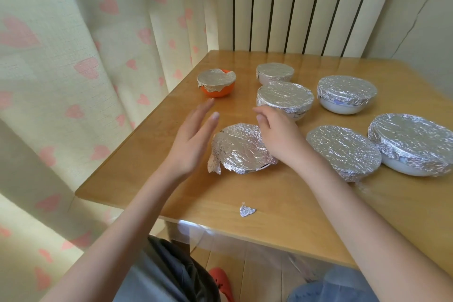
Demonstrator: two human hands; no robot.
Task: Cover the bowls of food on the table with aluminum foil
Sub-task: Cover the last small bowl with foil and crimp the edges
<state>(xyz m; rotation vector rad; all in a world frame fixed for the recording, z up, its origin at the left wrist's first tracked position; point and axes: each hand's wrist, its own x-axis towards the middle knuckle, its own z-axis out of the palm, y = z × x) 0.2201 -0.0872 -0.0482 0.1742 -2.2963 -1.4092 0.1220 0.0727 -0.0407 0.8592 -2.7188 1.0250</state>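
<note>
1. My left hand [193,141] hovers with straight fingers just left of the nearest foil-covered bowl [241,148].
2. My right hand [279,136] rests loosely curled at that bowl's right edge, gripping nothing I can see.
3. Six more foil-covered bowls, one of them the orange bowl [217,92], stand on the wooden table [245,193].
4. A foil scrap [247,211] lies near the front edge.

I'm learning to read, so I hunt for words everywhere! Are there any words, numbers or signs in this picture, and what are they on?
No words, numbers or signs can be read here.
Middle bowl: dark marks under the foil, too small to tell if they are letters.
Nearest bowl: a dark bit at the rim, unreadable.
Curtain: only pink hearts, no words.
Orange bowl, table, foil scrap: nothing written.
</note>
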